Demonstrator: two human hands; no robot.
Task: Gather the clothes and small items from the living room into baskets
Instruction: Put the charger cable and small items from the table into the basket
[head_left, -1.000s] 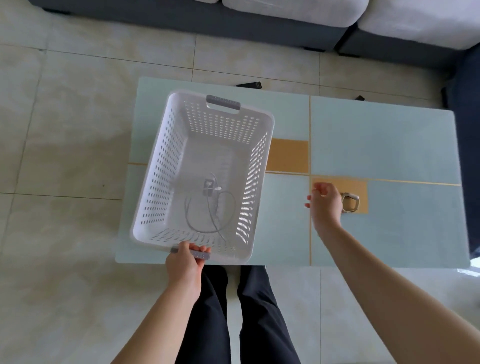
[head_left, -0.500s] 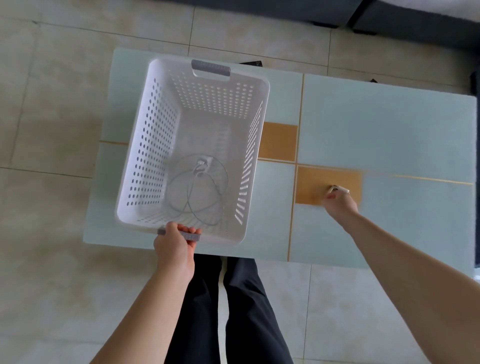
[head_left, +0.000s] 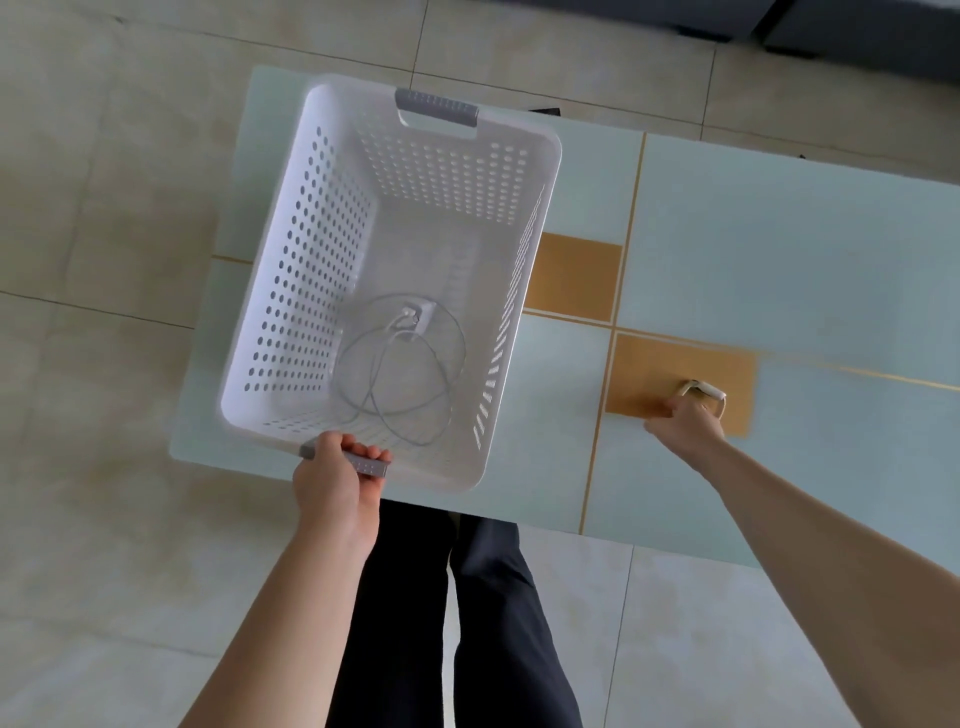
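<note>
A white perforated basket (head_left: 311, 270) stands on the left part of the pale glass table (head_left: 779, 249). Inside it lies a white charger with a coiled cable (head_left: 410, 364). My left hand (head_left: 337, 478) grips the grey handle on the basket's near rim. My right hand (head_left: 685, 421) reaches over an orange panel of the table, and its fingers close on a pale beige watch (head_left: 706, 392), which they partly hide.
A second grey handle (head_left: 436, 106) sits on the basket's far rim. A dark sofa base (head_left: 779, 26) runs along the top right. A small dark object (head_left: 543, 110) shows at the table's far edge. My dark-trousered legs (head_left: 467, 623) stand at the near edge.
My right hand has moved right onto the watch and closed on it. The view has tilted down, so the table and basket appear higher. My left hand has kept hold of the basket handle.
</note>
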